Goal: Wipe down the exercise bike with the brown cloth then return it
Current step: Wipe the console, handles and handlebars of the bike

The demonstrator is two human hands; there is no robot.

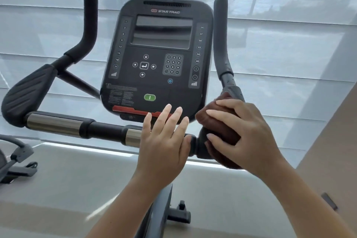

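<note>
Head view looks at a window covered by pale blinds (289, 54), with the exercise bike (104, 129) standing in front of it. Its dark console (158, 58) fills the middle, flanked by 2 upright padded grips, the left grip (89, 23) bent outward and the right grip (221, 31) nearly straight. A crossbar with 2 metal sleeves runs below the console's bottom edge. The right hand (249, 131) sits at the crossbar's right end, fingers curled around the brown cloth (218, 123) and pressing it against the joint at the base of the right grip. The left hand (164, 141) lies just beside it over the crossbar, fingers straight and spread, holding nothing; whether the palm touches the bar cannot be told. A green button (149, 97) sits near the console's bottom edge.
</note>
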